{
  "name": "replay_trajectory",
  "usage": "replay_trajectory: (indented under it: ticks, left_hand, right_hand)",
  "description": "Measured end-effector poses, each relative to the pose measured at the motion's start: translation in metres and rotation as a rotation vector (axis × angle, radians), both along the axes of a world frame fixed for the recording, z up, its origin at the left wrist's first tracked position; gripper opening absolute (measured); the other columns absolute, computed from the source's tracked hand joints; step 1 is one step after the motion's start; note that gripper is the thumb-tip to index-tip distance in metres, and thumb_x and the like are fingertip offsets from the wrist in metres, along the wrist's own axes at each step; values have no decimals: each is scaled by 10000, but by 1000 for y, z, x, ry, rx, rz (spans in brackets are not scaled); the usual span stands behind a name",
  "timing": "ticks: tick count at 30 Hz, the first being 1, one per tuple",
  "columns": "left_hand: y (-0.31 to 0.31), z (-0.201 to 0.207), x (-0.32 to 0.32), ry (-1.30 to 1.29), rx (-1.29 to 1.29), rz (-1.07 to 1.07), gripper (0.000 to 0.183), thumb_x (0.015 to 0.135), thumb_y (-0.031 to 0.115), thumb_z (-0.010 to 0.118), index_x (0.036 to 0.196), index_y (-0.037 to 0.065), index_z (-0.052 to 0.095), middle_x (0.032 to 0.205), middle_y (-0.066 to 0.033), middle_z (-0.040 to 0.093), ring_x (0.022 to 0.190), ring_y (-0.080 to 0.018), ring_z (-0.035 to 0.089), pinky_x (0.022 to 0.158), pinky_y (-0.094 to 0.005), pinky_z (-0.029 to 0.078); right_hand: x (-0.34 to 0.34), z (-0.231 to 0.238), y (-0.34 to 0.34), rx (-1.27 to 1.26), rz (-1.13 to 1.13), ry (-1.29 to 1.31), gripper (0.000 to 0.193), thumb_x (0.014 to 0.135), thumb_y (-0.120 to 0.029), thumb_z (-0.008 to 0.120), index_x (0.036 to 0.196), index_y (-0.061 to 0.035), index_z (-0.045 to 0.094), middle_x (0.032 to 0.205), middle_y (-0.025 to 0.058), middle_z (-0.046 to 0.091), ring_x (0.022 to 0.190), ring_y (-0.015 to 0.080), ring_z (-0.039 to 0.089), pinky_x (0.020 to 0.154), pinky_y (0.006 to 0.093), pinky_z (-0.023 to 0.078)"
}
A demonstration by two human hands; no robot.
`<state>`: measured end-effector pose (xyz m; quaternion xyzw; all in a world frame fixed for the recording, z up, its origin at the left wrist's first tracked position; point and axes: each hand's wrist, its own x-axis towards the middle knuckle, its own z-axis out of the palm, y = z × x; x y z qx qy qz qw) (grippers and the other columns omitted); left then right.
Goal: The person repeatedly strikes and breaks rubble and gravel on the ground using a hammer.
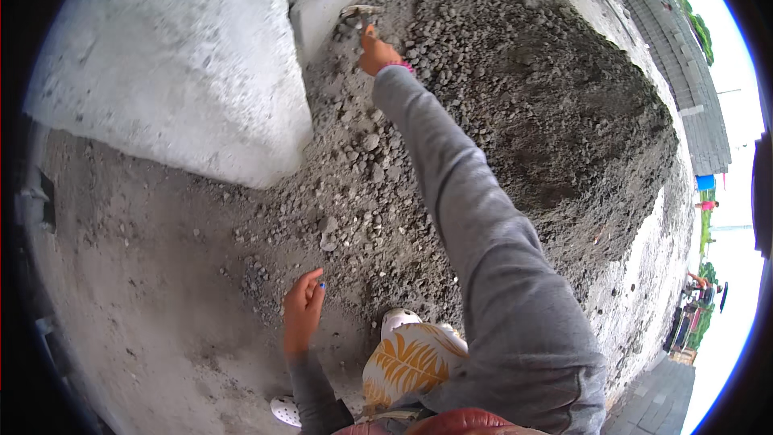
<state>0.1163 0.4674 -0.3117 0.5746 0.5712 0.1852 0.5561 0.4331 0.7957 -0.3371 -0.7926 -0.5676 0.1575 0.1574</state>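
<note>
Piece beyond the fingers: a pale, flattish piece (361,10) is seen at the far end of the reach, on the grit beside the foot of the smaller concrete block (330,6); what it is made of cannot be told.
Its direction from the right hand: the piece is placed just beyond the right hand (377,52) and slightly to its left.
Its long axis: the piece is laid roughly crosswise, so the line of the outstretched grey sleeve (467,181) is crossed rather than followed.
Right-hand grip: a finger is pointed toward the piece, but the underside of the hand is hidden; whether anything is pinched, or the piece touched, cannot be told.
Left-hand grip: the left hand (303,310) is held over the loose gravel (328,225) with fingers loosely bent; nothing is seen clasped in it.
Nearer hand: the piece is approached far more closely by the right hand; the left is kept well apart, close to the body.
Room around the piece: the left side is bounded by the smaller block, the right by the slope of the dark gravel heap (555,105); the large concrete block (177,56) is set farther left, so access is judged freest from the person's side.
</note>
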Motion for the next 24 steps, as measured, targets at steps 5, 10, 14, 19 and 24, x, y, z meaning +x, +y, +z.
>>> replay_trajectory:
  ticks: [5,10,14,19,24]
  left_hand:
    - [12,12,25,-31,34,-128,273,805,157,488,1063,70,505,608,-40,454,476,-102,382,448,-278,338]
    - [20,20,29,-128,177,-200,276,785,128,511,1054,67,504,583,-17,433,425,-73,331,404,-241,293]
    - [27,34,21,-154,235,-164,277,782,160,514,1045,72,508,637,-44,502,447,-121,404,420,-275,327]
    - [26,43,8,-217,140,-110,278,793,177,504,1048,66,508,648,-36,491,446,-108,405,422,-271,335]
    - [16,30,-5,-112,146,-62,281,797,191,498,1047,64,510,653,-40,472,454,-108,407,431,-272,342]
  right_hand:
    - [46,45,-62,-86,107,52,516,667,-169,527,1169,-110,424,1017,189,527,938,320,510,805,363,399]
    - [12,92,-140,-260,257,-23,344,772,-257,434,1072,-103,501,799,135,590,681,271,574,646,346,435]
    - [7,153,-208,-239,199,164,401,779,-387,482,985,-56,575,623,83,565,467,100,470,460,248,382]
    - [22,186,-182,-181,80,133,449,734,-442,530,917,-38,605,537,56,542,452,82,464,409,233,353]
    - [39,116,-60,9,-92,67,493,722,-536,470,852,-88,628,515,70,535,451,167,514,488,297,420]
